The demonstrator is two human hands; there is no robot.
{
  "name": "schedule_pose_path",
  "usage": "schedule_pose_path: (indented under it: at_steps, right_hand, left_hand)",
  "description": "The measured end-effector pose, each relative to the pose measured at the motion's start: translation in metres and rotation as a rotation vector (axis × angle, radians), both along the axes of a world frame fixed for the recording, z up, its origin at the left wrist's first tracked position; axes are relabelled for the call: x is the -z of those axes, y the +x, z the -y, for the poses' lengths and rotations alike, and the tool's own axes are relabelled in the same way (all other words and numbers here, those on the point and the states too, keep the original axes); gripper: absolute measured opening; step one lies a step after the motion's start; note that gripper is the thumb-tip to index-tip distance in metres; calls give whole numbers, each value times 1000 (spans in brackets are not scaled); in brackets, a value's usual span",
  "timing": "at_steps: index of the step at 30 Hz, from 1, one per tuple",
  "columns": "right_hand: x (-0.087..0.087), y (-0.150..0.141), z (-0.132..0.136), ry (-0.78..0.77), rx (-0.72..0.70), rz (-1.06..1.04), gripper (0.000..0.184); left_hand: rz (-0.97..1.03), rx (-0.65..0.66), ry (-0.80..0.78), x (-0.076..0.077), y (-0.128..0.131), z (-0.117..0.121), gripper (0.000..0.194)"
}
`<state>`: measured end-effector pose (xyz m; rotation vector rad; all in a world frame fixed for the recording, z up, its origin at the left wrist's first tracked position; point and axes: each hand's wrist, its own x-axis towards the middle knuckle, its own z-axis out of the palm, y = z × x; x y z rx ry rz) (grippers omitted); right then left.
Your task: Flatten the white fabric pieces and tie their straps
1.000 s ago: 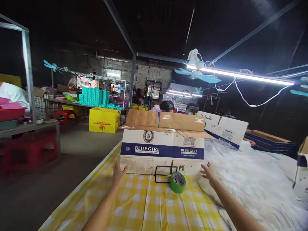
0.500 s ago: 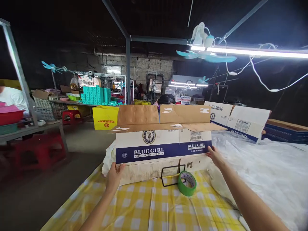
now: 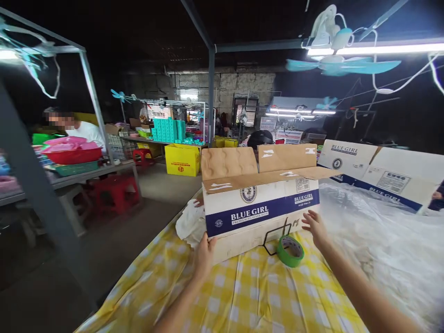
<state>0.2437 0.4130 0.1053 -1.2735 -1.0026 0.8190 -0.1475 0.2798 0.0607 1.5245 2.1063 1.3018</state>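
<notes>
A white and navy Blue Girl beer carton (image 3: 256, 212) stands on the yellow checked tablecloth (image 3: 243, 296), its brown flaps spread at the top. My left hand (image 3: 205, 253) grips the carton's lower left edge, thumb on the front face. Off the carton's right end, my right hand (image 3: 316, 229) is open with fingers apart, holding nothing. In front of the carton lies a roll of green tape (image 3: 290, 260), beside a bent black wire frame (image 3: 277, 228). The carton's inside is hidden from this angle.
Clear plastic sheeting (image 3: 374, 231) heaps up on the right, with a second Blue Girl carton (image 3: 391, 178) behind it. At left, a person in white (image 3: 88, 134) sits beyond a red basin (image 3: 74, 155). A yellow box (image 3: 182, 159) stands on the floor.
My right hand has let go of the carton's right side and opened. The carton's left end is turned nearer, with my left hand still on it. The view has swung left.
</notes>
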Motion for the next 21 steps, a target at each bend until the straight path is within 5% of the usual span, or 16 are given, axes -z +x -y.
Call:
schedule_pose_path:
  at_steps: [7, 13, 18, 21]
  right_hand:
    - [16, -71, 87, 42, -169, 183, 50]
    - [35, -104, 140, 74, -228, 327, 47]
    - [34, -129, 185, 140, -217, 398, 45]
    - [39, -152, 217, 224, -277, 456, 38]
  left_hand:
    - [89, 93, -22, -1, 41, 38, 30]
    - [159, 116, -50, -3, 62, 55, 27]
    - [170, 156, 6, -3, 54, 71, 29]
    - [115, 69, 159, -7, 27, 75, 31]
